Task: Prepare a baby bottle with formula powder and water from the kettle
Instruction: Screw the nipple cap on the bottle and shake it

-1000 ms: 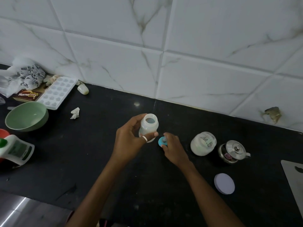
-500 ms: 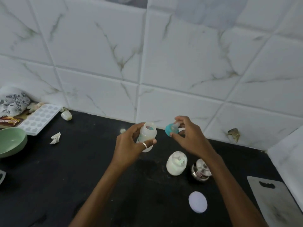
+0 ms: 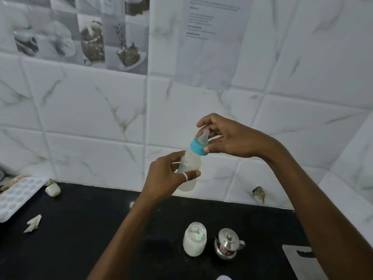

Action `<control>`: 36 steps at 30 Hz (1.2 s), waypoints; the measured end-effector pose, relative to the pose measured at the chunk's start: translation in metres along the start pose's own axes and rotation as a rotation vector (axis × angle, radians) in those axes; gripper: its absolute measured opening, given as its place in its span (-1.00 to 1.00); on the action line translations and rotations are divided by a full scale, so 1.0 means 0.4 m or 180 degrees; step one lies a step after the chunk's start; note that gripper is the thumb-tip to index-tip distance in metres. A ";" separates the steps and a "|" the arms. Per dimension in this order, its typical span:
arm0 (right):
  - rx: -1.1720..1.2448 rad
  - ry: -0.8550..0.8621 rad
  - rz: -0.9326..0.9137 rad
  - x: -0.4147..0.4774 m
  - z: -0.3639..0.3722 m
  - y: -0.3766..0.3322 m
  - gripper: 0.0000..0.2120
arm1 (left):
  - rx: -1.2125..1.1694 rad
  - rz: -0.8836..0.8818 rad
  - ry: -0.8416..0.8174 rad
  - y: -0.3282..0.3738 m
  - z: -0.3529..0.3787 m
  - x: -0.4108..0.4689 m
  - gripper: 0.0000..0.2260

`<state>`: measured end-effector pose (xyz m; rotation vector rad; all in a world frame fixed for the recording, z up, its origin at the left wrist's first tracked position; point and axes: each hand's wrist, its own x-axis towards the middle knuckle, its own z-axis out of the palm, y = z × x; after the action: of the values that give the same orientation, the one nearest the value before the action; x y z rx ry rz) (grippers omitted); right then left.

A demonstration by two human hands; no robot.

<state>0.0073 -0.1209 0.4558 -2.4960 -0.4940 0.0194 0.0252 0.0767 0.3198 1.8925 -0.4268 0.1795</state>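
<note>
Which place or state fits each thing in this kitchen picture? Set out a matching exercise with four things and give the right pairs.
Things:
1. baby bottle
2. teal cap
3. steel kettle
4. ice cube tray

Places or states:
A. on the counter's far left, by the wall
B. held in the left hand, tilted
C. under the right hand's fingertips, on the bottle's neck
D. standing on the counter, right of the white powder jar

Pairs: 1-B, 2-C, 3-D, 4-A
</note>
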 end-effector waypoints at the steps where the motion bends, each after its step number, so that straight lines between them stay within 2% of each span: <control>1: 0.0013 -0.0092 -0.0005 0.000 -0.011 -0.003 -0.53 | 0.0020 0.0018 -0.0015 0.008 0.001 0.004 -0.43; 14: -0.0207 -0.0348 -0.0084 0.014 -0.007 -0.002 -0.58 | 0.0240 0.0105 -0.0090 0.038 0.005 0.023 -0.44; 22: -0.0700 0.0059 0.0068 0.015 0.007 -0.027 -0.55 | 0.0275 0.0119 0.0050 0.047 0.004 0.022 -0.42; 31: -0.1431 0.1017 0.0328 0.011 0.091 -0.049 -0.49 | 0.0261 -0.0049 0.0177 0.057 0.001 0.004 -0.44; 33: -0.1156 0.0985 0.0323 0.013 0.093 -0.035 -0.44 | 0.0225 -0.0060 0.0175 0.061 -0.002 0.000 -0.45; 36: 0.0095 0.0577 0.0158 0.003 0.077 0.003 -0.42 | 0.0042 -0.0030 0.0101 0.062 -0.014 -0.004 -0.47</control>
<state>0.0050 -0.1045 0.4298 -2.4514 -0.3535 -0.1771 0.0147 0.0748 0.3428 1.9019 -0.3961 0.2065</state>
